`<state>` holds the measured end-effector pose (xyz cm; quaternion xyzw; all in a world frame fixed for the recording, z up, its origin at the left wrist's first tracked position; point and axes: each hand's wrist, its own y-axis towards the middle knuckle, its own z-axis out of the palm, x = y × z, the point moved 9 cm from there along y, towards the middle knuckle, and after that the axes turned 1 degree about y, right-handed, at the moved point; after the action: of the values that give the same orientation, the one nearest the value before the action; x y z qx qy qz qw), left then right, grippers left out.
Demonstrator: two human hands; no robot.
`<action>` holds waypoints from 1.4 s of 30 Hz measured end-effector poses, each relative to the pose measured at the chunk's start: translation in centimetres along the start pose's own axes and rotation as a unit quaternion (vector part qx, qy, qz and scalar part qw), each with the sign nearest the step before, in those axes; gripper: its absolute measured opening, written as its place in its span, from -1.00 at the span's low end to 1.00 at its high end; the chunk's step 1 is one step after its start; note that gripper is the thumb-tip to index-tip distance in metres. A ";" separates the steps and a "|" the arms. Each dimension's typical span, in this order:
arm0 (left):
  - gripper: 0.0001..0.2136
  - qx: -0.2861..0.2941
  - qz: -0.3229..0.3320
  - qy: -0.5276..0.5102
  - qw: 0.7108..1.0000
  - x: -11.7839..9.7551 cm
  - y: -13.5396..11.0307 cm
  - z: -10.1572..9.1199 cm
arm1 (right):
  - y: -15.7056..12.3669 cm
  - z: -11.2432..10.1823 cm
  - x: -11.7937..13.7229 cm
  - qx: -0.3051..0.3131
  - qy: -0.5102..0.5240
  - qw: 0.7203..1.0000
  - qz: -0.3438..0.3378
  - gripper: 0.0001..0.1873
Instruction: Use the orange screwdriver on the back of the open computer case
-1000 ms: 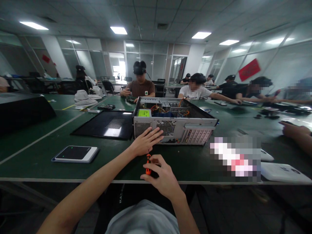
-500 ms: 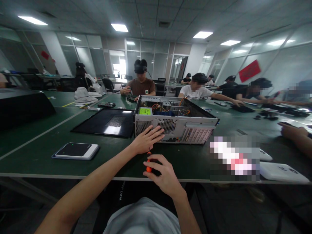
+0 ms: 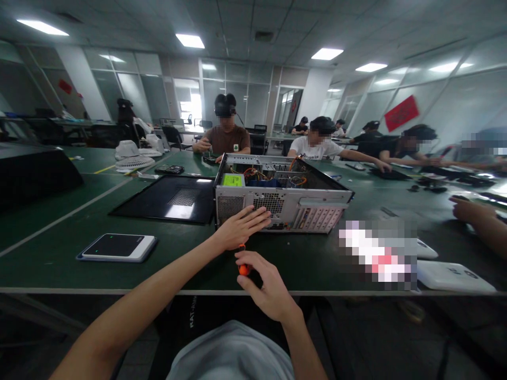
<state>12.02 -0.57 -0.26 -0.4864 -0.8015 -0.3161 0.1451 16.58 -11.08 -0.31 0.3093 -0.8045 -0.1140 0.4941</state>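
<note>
An open desktop computer case (image 3: 293, 214) lies on its side, its rear face of vents and slot covers toward me. My left hand (image 3: 243, 228) rests flat against the lower left of that rear face, fingers stretched out. Just below it, my right hand (image 3: 266, 279) pinches the orange handle of a screwdriver (image 3: 244, 269) between thumb and fingers. The screwdriver points away from me toward the case; its tip is hidden behind my left hand. Inside the case, a power supply with a bright green label (image 3: 233, 180) sits near loose cables.
A black side panel (image 3: 162, 203) lies left of the case. Nearer is a dark-topped white device (image 3: 114, 246). White phone-like objects (image 3: 455, 275) lie at right, beside a blurred patch. Across the green table (image 3: 190, 272), co-workers sit, and another person's hand (image 3: 471, 211) reaches in at right.
My right fingers have curled further around the screwdriver's handle, covering more of it. My left hand has slid slightly right along the case. The whole view has shifted a little.
</note>
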 end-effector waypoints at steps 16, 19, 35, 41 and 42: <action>-0.21 0.014 -0.014 -0.015 1.000 0.2 -0.6 -0.6 | 0.1 0.3 -0.7 -0.012 -0.051 0.999 0.005 -0.64; -0.17 0.007 -0.011 -0.011 1.000 0.2 -0.6 -0.6 | 0.0 0.5 -0.5 0.019 -0.014 0.999 0.026 -0.49; -0.22 0.005 -0.013 -0.019 1.000 0.2 -0.6 -0.7 | 0.0 -0.1 -1.3 -0.046 -0.039 0.998 0.009 -0.65; -0.22 -0.008 -0.016 -0.020 1.000 0.3 -0.6 -0.6 | 0.0 0.5 -0.8 -0.006 -0.017 1.000 0.001 -0.58; -0.21 -0.011 -0.015 -0.019 1.000 0.3 -0.7 -0.5 | 0.0 0.6 -0.8 0.005 -0.005 1.000 0.010 -0.56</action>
<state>11.27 -0.92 0.02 -0.4816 -0.8080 -0.3178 0.1192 16.29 -10.69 -1.17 0.3034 -0.8104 -0.1061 0.4898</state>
